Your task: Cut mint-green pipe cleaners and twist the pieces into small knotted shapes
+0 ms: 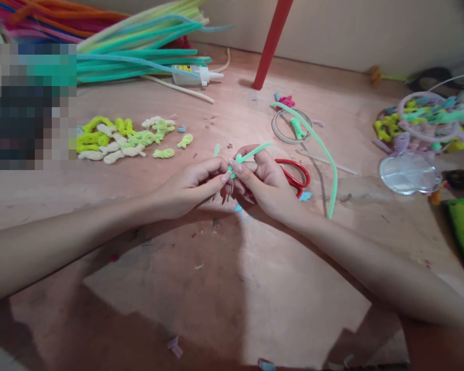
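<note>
Mint-green pipe cleaner piece [251, 153] sits pinched between both hands over the wooden floor [224, 288]. The left hand [189, 185] closes its fingertips on the lower end, and the right hand [265, 180] grips it with thumb and forefinger, the free end poking up and to the right past the fingers. Red scissors [296, 175] lie just behind the right hand, beside a long green pipe cleaner [325, 154]. Yellow and cream twisted shapes [123, 139] lie well apart to the left, with a glue bottle [193, 74] beyond them.
</note>
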`<state>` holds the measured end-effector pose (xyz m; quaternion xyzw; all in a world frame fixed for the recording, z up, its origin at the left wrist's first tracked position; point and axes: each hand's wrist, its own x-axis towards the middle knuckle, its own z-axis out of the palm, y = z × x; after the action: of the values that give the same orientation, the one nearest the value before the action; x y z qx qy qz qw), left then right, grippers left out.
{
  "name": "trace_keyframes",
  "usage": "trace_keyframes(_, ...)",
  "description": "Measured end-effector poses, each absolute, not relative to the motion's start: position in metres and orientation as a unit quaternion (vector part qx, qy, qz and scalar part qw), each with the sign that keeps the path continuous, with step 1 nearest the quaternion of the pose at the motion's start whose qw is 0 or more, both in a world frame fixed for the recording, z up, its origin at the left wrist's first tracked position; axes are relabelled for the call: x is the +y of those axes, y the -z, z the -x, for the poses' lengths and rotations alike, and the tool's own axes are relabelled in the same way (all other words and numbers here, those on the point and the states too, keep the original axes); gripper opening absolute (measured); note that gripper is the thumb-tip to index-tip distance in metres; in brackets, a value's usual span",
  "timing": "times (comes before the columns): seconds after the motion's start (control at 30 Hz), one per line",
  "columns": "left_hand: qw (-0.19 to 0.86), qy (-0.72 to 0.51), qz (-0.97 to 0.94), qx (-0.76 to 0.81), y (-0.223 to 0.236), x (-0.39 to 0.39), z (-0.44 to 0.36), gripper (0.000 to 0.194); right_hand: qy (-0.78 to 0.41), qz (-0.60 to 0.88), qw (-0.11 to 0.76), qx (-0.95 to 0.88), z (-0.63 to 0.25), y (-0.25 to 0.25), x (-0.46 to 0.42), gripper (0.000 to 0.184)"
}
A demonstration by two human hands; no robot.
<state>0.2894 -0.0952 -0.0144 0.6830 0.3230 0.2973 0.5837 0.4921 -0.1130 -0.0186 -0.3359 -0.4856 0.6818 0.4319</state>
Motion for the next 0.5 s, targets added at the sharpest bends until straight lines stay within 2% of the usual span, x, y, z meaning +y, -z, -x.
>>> trace_keyframes(0.2, 0.592, -0.286, -0.684, 0.317, 0.0122, -0.0954, -0.2909, 0.033, -0.629, 0.384, 0.461, -0.495, -0.4892, 0.0216, -0.1176, 0.044)
trace_keyframes(0.37, 0.556, -0.283, -0.717, 0.312, 0.0153, -0.0938, -0.2911, 0.034, -0.621, 0.377, 0.479, -0.493, -0.4889, 0.0184, -0.1176, 0.039)
trace_keyframes(0.5, 0.539, -0.260, -0.744, 0.298, 0.0187, -0.0965, -0.2894, 0.032, -0.614, 0.374, 0.481, -0.501, -0.4880, 0.0227, -0.1155, 0.042)
